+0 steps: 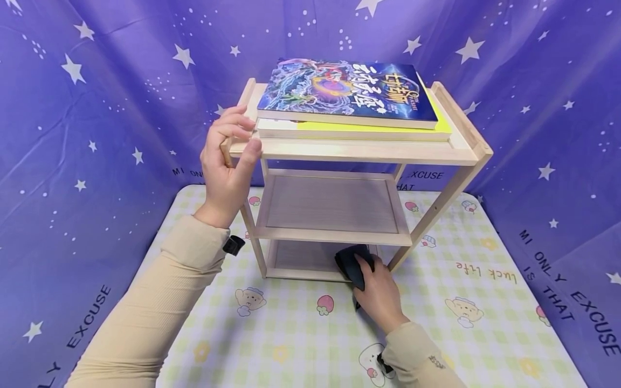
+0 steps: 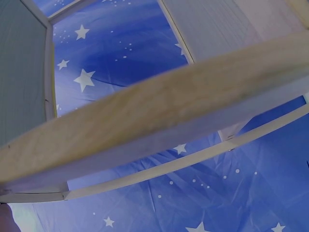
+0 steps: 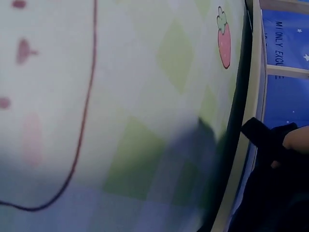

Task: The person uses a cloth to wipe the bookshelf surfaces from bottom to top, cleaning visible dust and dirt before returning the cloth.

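A light wooden three-tier shelf (image 1: 339, 235) stands on the table. My left hand (image 1: 225, 156) holds its top left corner, fingers over the side rail and thumb along the front edge. Low at the front right, my right hand (image 1: 380, 293) grips a dark cloth (image 1: 356, 264) against the bottom tier (image 1: 305, 256). The middle tier's board hides part of that tier from the head view. In the right wrist view the cloth (image 3: 270, 169) bunches under the fingers by the shelf's edge. The left wrist view shows a wooden rail (image 2: 159, 101) close up.
Two books lie stacked on the top tier: a blue illustrated book (image 1: 335, 91) over a yellow-covered book (image 1: 349, 131). A checked tablecloth (image 1: 291, 323) with cartoon prints covers the table. Purple star-patterned curtains (image 1: 121, 108) surround it at the back and sides.
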Motion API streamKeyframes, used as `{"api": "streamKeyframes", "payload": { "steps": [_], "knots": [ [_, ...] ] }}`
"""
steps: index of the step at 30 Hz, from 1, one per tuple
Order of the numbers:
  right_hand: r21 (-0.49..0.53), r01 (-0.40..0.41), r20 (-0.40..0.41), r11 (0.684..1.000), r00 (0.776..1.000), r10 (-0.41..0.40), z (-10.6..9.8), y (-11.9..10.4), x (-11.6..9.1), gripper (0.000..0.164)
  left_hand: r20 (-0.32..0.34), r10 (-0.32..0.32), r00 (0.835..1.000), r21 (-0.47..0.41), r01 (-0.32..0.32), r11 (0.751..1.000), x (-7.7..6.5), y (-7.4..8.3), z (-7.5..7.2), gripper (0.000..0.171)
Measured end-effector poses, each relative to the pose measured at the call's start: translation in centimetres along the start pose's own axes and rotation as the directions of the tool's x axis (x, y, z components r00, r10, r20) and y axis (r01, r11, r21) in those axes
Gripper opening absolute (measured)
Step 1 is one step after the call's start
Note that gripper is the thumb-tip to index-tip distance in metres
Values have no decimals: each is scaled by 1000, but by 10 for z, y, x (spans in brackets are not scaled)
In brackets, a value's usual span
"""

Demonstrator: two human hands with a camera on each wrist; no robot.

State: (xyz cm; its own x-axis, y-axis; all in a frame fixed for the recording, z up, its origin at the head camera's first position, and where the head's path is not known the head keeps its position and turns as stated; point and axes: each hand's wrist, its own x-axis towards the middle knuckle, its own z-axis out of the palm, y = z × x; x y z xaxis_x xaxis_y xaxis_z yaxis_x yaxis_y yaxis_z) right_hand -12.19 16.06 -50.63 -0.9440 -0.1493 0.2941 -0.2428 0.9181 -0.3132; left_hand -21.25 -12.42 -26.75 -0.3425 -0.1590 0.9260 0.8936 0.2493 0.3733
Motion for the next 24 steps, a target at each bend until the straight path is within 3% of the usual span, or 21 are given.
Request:
{"api": "streamKeyframes", "payload": {
  "steps": [10, 17, 24],
  "knots": [
    [-119, -1, 57, 993, 998, 8, 7, 0, 2, 70, 1, -10, 1000, -4, 10, 1000, 0, 1, 0, 57],
    [-250, 39, 108, 968, 994, -12, 4, -6, 0, 69, 4, -14, 1000, -2, 14, 1000, -1, 1, 1, 57],
    [-282, 36, 138, 959, 990, 4, 5, -9, 1, 75, -1, 8, 1000, -3, -8, 1000, 0, 1, 1, 58]
  ]
}}
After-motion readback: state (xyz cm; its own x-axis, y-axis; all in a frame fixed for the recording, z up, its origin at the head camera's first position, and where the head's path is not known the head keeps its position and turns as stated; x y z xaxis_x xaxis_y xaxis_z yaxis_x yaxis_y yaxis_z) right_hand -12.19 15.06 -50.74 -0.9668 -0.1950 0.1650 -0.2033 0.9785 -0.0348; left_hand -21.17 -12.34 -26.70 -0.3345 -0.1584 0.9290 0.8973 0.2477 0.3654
